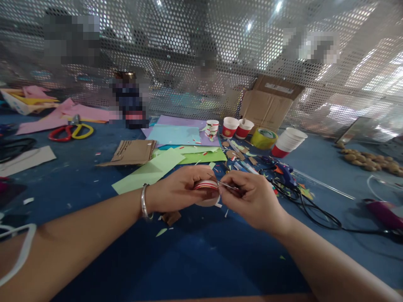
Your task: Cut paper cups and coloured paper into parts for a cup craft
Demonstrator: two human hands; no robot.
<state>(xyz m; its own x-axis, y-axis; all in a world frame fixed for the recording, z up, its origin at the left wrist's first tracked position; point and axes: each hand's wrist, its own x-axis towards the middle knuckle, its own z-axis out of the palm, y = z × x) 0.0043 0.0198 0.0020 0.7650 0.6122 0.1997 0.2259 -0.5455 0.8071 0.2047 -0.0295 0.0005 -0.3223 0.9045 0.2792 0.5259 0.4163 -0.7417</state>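
Note:
My left hand, with a silver bangle at its wrist, is closed around a small white paper cup banded with red and white stripes. The cup is partly covered by my fingers. Pinched in my right hand is a slim metal tool, its tip at the right side of the striped band. Its exact kind is too small to make out. Both hands are close together above the blue table, with paper scraps beneath them.
Green paper, cardboard and a decorated cup lie beyond my hands. To the right are yellow tape, stacked cups and a corded glue gun. Scissors rest at left; a perforated metal screen stands behind.

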